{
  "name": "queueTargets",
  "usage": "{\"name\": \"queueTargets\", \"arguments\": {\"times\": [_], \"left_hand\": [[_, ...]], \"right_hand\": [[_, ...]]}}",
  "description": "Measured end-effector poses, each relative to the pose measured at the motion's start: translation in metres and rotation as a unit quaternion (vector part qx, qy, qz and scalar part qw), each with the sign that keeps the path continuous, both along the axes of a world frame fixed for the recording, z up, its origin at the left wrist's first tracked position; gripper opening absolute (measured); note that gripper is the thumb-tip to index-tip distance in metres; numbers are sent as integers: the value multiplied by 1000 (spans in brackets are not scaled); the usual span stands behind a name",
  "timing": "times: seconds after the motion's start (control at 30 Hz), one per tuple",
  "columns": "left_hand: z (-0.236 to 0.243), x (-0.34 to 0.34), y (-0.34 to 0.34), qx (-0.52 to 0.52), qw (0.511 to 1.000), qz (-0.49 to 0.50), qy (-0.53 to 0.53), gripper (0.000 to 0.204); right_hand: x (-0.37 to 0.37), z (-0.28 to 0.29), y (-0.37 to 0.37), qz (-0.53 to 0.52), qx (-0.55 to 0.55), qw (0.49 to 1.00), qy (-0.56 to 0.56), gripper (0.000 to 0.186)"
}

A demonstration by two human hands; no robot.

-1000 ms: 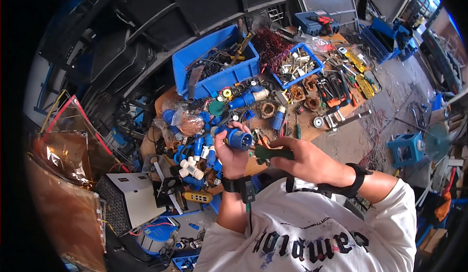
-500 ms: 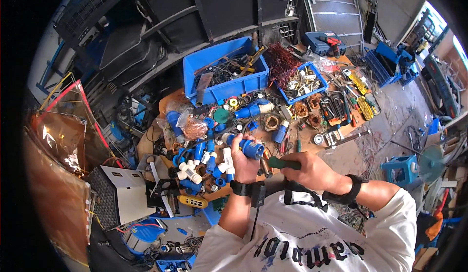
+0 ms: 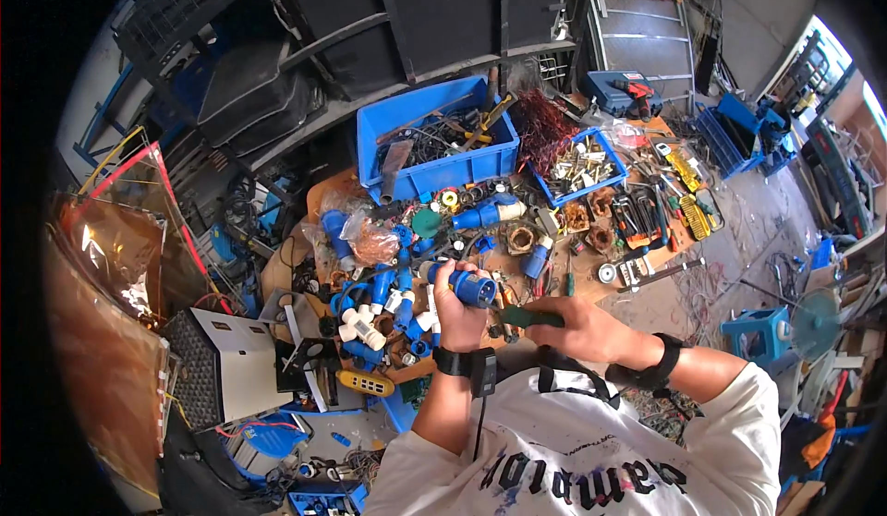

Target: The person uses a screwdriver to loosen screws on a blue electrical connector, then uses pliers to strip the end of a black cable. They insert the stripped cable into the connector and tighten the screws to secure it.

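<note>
My left hand (image 3: 458,315) is closed round a blue industrial plug (image 3: 473,288), its pins facing right. My right hand (image 3: 580,329) grips a dark green-handled tool (image 3: 528,316) just right of the plug; whether its tip touches the plug I cannot tell. Below and behind them, a crowded wooden table (image 3: 647,259) holds blue and white connector pieces (image 3: 362,327), a blue-and-white connector (image 3: 488,213), pliers and other hand tools (image 3: 642,216).
A large blue crate (image 3: 434,169) and a smaller blue tray (image 3: 580,179) of metal parts stand at the back. A power drill (image 3: 639,96) lies on a case. At left are copper-coloured sheets (image 3: 106,331) and a textured box (image 3: 217,368). A blue fan (image 3: 758,331) stands at right.
My view has tilted, so the scene sits lower in the picture. Both hands have moved slightly relative to the table, still holding the plug and tool.
</note>
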State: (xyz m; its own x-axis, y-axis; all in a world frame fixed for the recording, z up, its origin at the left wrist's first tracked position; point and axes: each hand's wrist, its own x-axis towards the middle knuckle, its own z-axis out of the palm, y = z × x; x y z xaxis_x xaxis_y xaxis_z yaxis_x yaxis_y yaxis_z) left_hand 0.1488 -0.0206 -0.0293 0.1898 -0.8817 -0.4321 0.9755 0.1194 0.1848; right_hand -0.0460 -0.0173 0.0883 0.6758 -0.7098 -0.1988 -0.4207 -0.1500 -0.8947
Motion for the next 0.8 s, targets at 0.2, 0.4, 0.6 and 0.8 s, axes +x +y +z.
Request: {"name": "queueTargets", "arguments": {"times": [0.2, 0.4, 0.6, 0.8], "left_hand": [[-5, 2, 2, 20, 999, -2, 34, 18], [-14, -6, 1, 48, 999, 10, -1, 18], [-7, -1, -2, 47, 999, 8, -7, 17], [3, 7, 0, 41, 998, 7, 49, 14]], "right_hand": [[-5, 14, -11, -117, 483, 864, -84, 45], [-2, -1, -8, 49, -81, 995, 37, 43], [9, 26, 8, 135, -286, 921, 227, 55], [-1, 22, -7, -83, 417, 899, -99, 42]]}}
